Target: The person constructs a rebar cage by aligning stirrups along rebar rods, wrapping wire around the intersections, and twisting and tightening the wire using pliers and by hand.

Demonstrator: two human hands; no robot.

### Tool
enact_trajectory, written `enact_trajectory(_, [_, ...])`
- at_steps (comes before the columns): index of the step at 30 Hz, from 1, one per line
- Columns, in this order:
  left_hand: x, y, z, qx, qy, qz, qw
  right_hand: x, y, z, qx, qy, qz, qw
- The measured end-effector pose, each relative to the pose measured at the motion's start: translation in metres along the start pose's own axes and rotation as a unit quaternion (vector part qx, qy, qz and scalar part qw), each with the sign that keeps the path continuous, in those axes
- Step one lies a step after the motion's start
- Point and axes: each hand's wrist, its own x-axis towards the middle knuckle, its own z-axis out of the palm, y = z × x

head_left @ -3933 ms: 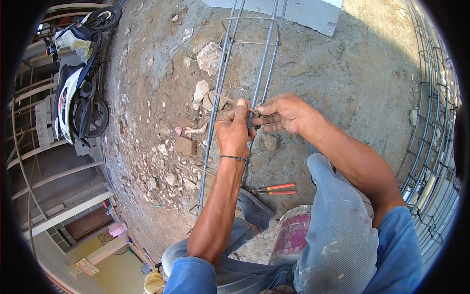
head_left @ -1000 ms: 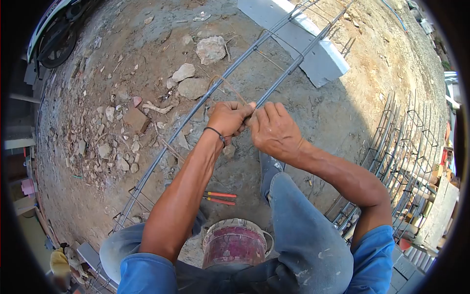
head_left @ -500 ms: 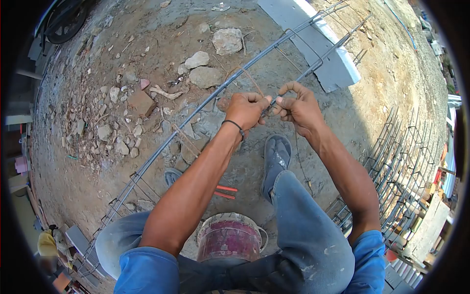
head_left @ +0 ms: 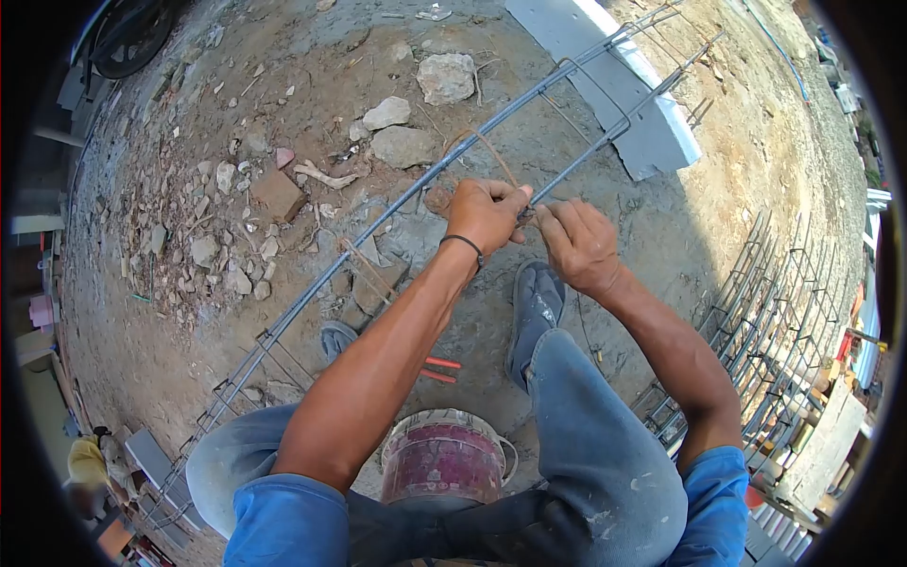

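A long cage of steel rebar [head_left: 416, 185] with square stirrups runs diagonally in front of me. A brown stirrup [head_left: 493, 153] reaches down to the near bar. My left hand [head_left: 487, 215] is closed there, thumb and fingers pinching where the stirrup meets the bar. My right hand [head_left: 578, 244] is curled shut just right of it, knuckles up, close under the bar. Anything in its fingers is too small to make out. A thin dark wire [head_left: 588, 331] shows below the right hand.
A dirty pink bucket [head_left: 442, 463] stands between my legs, with red handles [head_left: 439, 369] above it. Stones and rubble [head_left: 402, 146] lie left of the cage. A grey-white panel [head_left: 605, 94] lies under its far end. More rebar cages [head_left: 784, 293] are stacked on the right.
My right hand has turned over and curled its fingers in, knuckles now upward, and moved slightly down. My left hand keeps its pinch at the bar. The view shifts slightly.
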Motion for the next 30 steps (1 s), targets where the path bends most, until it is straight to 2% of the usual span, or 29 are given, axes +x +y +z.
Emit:
enact_trajectory(2, [0.008,-0.014,0.004,-0.017,0.019,0.075,0.997,-0.002,-0.004,0.005,-0.018,0.007,0.01,1.0])
enact_trajectory(5, [0.007,-0.014,0.004,0.003,0.023,0.07,0.997,-0.005,-0.01,0.006,-0.029,0.003,0.036,0.999])
enact_trajectory(8, [0.004,-0.008,0.003,-0.006,0.016,0.051,0.999,0.002,-0.008,0.001,0.006,-0.055,0.077,0.996])
enact_trajectory(10, [0.003,-0.007,0.002,-0.011,0.013,0.048,0.999,0.008,-0.009,0.002,0.128,-0.046,0.212,0.968])
enact_trajectory(11, [0.003,-0.006,0.002,-0.016,0.01,0.047,0.999,0.013,-0.009,0.001,0.129,-0.044,0.214,0.967])
enact_trajectory(12, [0.002,-0.005,0.002,-0.013,0.009,0.044,0.999,0.023,-0.011,-0.005,0.293,-0.093,0.42,0.854])
enact_trajectory(13, [0.002,-0.005,0.002,-0.013,0.007,0.038,0.999,0.026,-0.011,-0.007,0.432,-0.135,0.592,0.667])
enact_trajectory(14, [0.003,-0.005,0.001,-0.012,0.004,0.031,0.999,0.023,-0.007,-0.004,0.435,-0.135,0.596,0.662])
enact_trajectory(16, [0.011,-0.007,-0.001,-0.006,-0.015,0.027,0.999,0.011,0.005,0.004,0.617,-0.088,0.66,0.419])
enact_trajectory(18, [0.011,-0.017,-0.003,0.0,-0.043,0.037,0.998,0.004,0.01,0.006,0.656,-0.09,0.636,0.397])
enact_trajectory(19, [0.012,-0.018,-0.003,0.004,-0.054,0.055,0.997,0.007,0.001,0.0,0.564,-0.099,0.632,0.523])
enact_trajectory(20, [0.011,-0.024,-0.004,0.013,-0.054,0.035,0.998,0.013,-0.008,-0.006,0.46,-0.108,0.609,0.637])
enact_trajectory(21, [0.015,-0.024,-0.005,-0.006,-0.06,0.057,0.997,0.018,-0.014,-0.013,0.467,-0.107,0.613,0.629])
enact_trajectory(22, [0.015,-0.023,-0.005,-0.026,-0.067,0.078,0.994,0.019,-0.026,-0.024,0.276,-0.009,0.44,0.854])
enact_trajectory(23, [0.014,-0.021,-0.005,-0.031,-0.066,0.07,0.995,0.018,-0.04,-0.032,0.047,0.091,0.21,0.972])
enact_trajectory(25, [0.014,-0.022,-0.005,-0.019,-0.059,0.073,0.995,0.017,-0.079,-0.039,0.205,-0.005,0.13,0.97])
enact_trajectory(26, [0.014,-0.021,-0.003,-0.012,-0.057,0.077,0.995,0.013,-0.095,-0.027,0.284,-0.141,0.075,0.945])
enact_trajectory(27, [0.014,-0.02,-0.001,-0.008,-0.058,0.082,0.995,0.007,-0.109,-0.008,0.352,-0.272,0.017,0.896])
enact_trajectory(29, [0.012,-0.021,0.003,-0.01,-0.025,0.083,0.996,-0.001,-0.13,0.037,0.315,-0.476,-0.145,0.808])
enact_trajectory(30, [0.011,-0.02,0.006,-0.006,-0.026,0.093,0.995,-0.012,-0.152,0.077,0.291,-0.515,-0.186,0.785])
